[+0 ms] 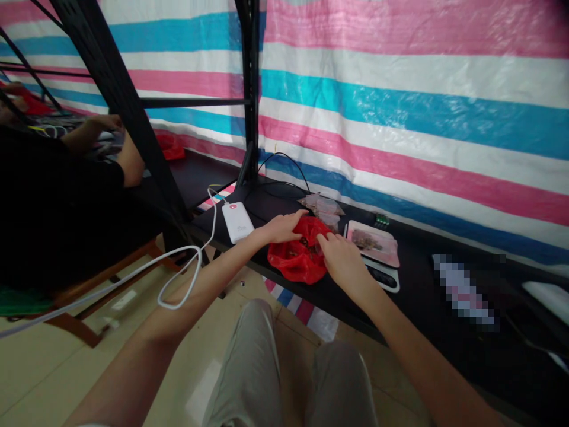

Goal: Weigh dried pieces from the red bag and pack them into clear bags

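A red plastic bag (296, 270) lies with its mouth open at the front edge of the black table. Small brownish pieces (306, 243) show inside, too small to name. My left hand (284, 228) rests at the bag's left rim, thumb and fingers apart. At the right rim my right hand (341, 254) has its fingers curled and closed on the red plastic; its fingertips are partly hidden. Just right of that hand sits a white scale (391, 286) bearing a pinkish tray (386, 252) with small brown pieces in it. Clear plastic bags (326, 206) lie behind the red bag.
A white power bank (237, 222) with a white cable (195, 267) lies left of my left hand. A black metal rack post (252, 89) rises behind. A small green circuit board (381, 220) lies near the striped sheet (400, 118). Another person (53, 196) in black sits at left.
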### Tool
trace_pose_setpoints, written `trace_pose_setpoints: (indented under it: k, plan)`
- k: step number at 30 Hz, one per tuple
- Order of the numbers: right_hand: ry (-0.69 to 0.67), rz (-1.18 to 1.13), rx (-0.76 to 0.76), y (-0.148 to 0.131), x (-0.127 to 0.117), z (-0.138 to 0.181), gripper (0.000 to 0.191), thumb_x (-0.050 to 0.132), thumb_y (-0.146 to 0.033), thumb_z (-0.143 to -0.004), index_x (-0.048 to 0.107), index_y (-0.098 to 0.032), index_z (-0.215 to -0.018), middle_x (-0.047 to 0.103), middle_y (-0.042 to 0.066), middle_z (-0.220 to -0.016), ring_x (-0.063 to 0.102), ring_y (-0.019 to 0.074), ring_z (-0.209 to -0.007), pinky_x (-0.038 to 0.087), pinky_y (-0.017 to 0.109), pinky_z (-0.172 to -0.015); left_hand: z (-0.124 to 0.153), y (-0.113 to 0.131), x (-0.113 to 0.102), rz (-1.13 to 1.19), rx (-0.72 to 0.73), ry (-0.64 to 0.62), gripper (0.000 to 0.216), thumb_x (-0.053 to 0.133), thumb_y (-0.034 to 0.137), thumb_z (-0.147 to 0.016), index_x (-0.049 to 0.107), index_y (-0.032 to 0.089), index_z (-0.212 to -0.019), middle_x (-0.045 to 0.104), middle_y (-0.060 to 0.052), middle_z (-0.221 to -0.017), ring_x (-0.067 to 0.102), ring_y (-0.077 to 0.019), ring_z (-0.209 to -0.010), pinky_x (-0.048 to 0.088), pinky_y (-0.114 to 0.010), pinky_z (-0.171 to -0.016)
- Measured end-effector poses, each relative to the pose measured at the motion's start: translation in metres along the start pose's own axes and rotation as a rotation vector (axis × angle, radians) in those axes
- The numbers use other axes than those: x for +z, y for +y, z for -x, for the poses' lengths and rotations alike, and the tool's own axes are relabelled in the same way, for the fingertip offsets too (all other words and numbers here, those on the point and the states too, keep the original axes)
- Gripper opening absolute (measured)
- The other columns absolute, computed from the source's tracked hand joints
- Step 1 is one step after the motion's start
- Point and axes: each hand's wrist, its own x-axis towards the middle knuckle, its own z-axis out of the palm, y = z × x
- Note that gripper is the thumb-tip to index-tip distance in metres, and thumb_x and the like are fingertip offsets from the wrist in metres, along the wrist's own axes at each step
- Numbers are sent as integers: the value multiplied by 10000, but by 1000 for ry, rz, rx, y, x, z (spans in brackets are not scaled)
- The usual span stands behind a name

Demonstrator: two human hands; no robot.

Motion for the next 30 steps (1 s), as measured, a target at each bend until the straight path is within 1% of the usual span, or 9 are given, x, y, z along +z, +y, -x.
trace_pose_setpoints:
  k: [5, 9, 13, 17, 20, 22, 25, 27, 30]
  plan:
    - [-57, -37, 11, 3, 9, 3, 248, 414, -71, -828, 591, -144, -985, 635, 155, -931, 611, 238, -859, 426, 292, -612, -4, -3, 6, -214, -24, 61, 211, 507, 348, -832, 609, 201, -942, 583, -79, -999, 582, -221, -923, 428, -287, -780]
    - [-72, -75, 39, 4, 15, 3, 247, 439, -102, -835, 586, -142, -1030, 631, 152, -958, 611, 239, -883, 429, 287, -629, -8, -2, 6, -183, -88, 210, 317, 407, 396, -880, 640, 183, -847, 586, -83, -969, 556, -224, -943, 415, -282, -752]
    - [-57, -96, 45, 5, 19, 3, 247, 427, -124, -849, 581, -140, -1040, 631, 143, -949, 606, 236, -879, 422, 304, -664, -11, 0, 8, 67, -291, 124, 498, 275, 457, -911, 631, 155, -738, 615, -77, -773, 598, -208, -786, 408, -286, -721]
    - [-8, -74, 47, 4, 23, 4, 269, 402, -117, -856, 571, -135, -1064, 633, 140, -932, 591, 250, -885, 405, 339, -707, -5, 0, 10, 269, -307, 99, 427, 428, 514, -839, 571, 138, -982, 649, -79, -839, 609, -209, -783, 429, -281, -702]
    - [12, -58, 69, 2, 26, 5, 288, 378, -95, -859, 568, -117, -1074, 631, 158, -936, 584, 248, -879, 391, 350, -711, 1, 1, 8, 334, -239, 50, 658, 663, 476, -674, 469, 106, -1183, 659, -107, -937, 620, -221, -844, 451, -277, -733]
    - [9, -52, 78, 0, 27, 4, 299, 373, -78, -854, 569, -103, -1079, 631, 170, -936, 580, 244, -878, 384, 350, -711, 2, 1, 6, 279, -239, 4, 557, 686, 392, -664, 542, 110, -1122, 670, -106, -921, 628, -233, -859, 450, -282, -759]
    - [-2, -45, 89, -2, 29, 1, 321, 368, -67, -852, 562, -82, -1107, 628, 178, -959, 569, 244, -890, 375, 355, -714, -2, 2, 5, 122, -306, -53, 235, 504, 294, -809, 657, 121, -851, 678, -99, -839, 639, -223, -827, 443, -274, -736]
    - [-16, -51, 98, -4, 32, -1, 346, 353, -63, -857, 543, -71, -1145, 624, 179, -987, 563, 244, -899, 367, 357, -713, -6, 4, 4, 39, -352, -100, 298, 403, 251, -854, 661, 120, -782, 678, -103, -818, 643, -212, -819, 440, -261, -711]
    - [-27, -77, 104, -5, 36, -4, 369, 336, -74, -872, 513, -85, -1196, 619, 163, -1029, 561, 238, -905, 347, 357, -717, -14, 10, 0, -21, -354, -80, 306, 366, 234, -861, 657, 138, -842, 680, -104, -885, 639, -211, -872, 442, -262, -733]
